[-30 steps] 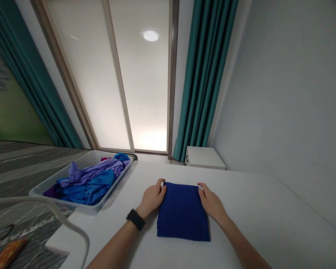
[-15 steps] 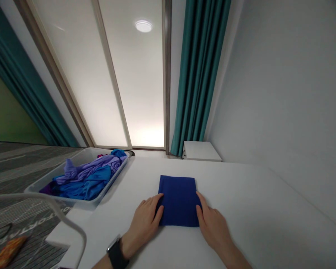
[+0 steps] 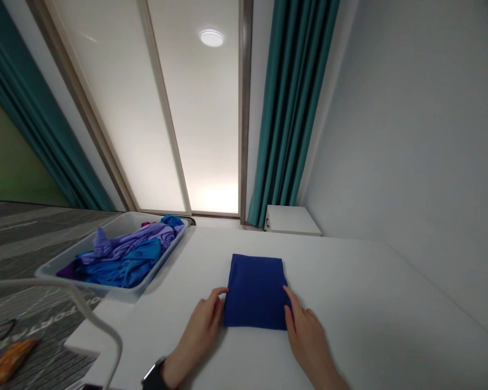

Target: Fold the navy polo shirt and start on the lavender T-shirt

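A dark blue folded cloth [image 3: 255, 292] lies flat on the white table [image 3: 366, 292], roughly square with neat edges. At its left edge is my left hand [image 3: 201, 325], wearing a black watch; the index fingertip meets the fabric's side and the other fingers are bent, partly hidden. My right hand [image 3: 307, 336] rests along the right edge, thumb and index finger apart and touching the cloth's border. Neither hand is closed around the fabric.
A clear plastic bin [image 3: 134, 295] at the left holds crumpled purple and blue clothes [image 3: 134, 254]. A pale curved tube [image 3: 93, 317] crosses the lower left. Beyond the table stand a small white cabinet [image 3: 293, 219] and a teal curtain [image 3: 293, 108]; a wall rises on the right.
My left hand has drawn back a little to the left and off the cloth's top, now at its edge. The cloth's lower left corner has spread slightly left. My right hand has shifted slightly nearer.
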Tool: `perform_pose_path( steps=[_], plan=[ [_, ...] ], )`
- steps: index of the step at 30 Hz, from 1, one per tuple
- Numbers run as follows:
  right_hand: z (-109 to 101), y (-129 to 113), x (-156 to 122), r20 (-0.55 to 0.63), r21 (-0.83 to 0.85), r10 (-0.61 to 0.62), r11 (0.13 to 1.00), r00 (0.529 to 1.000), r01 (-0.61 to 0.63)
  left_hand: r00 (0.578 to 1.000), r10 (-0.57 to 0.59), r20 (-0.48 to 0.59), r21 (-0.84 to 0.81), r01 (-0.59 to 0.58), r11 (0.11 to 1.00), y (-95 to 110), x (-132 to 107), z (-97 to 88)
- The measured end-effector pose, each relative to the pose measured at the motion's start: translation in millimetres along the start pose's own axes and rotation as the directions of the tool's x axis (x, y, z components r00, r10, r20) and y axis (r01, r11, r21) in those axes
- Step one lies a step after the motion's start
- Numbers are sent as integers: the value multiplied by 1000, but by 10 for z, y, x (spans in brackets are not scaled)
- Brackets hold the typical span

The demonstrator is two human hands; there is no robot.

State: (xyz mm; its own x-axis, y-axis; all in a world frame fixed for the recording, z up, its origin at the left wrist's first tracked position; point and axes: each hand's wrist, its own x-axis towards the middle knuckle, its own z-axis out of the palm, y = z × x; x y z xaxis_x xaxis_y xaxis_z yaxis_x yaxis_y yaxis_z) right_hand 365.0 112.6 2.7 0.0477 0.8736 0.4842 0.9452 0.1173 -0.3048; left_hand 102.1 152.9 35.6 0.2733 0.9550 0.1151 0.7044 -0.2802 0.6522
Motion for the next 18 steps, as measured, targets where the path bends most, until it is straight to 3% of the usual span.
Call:
perform_pose_path(
  steps=[3,5,9,12,18],
  plan=[
    [-93,-42,17,-136,-3,-67,998,988,67,998,-11,-62,-50,8,999,-53,-21,-133],
    [-148,-171,37,-161,-24,-174,985,972,173,997,41,-72,-73,-47,996,-87,-45,-183],
    [-154,-597,85,-60,-29,-405,914,912,404,989,141,-39,-106,-144,984,-104,-91,-192],
    [-64,-852,130,-16,-59,-483,875,876,481,987,156,-38,-125,-160,979,-79,-103,-189],
    [150,-961,196,57,-116,-546,828,836,548,985,171,33,-131,-166,977,-36,-82,-235]
  ],
)
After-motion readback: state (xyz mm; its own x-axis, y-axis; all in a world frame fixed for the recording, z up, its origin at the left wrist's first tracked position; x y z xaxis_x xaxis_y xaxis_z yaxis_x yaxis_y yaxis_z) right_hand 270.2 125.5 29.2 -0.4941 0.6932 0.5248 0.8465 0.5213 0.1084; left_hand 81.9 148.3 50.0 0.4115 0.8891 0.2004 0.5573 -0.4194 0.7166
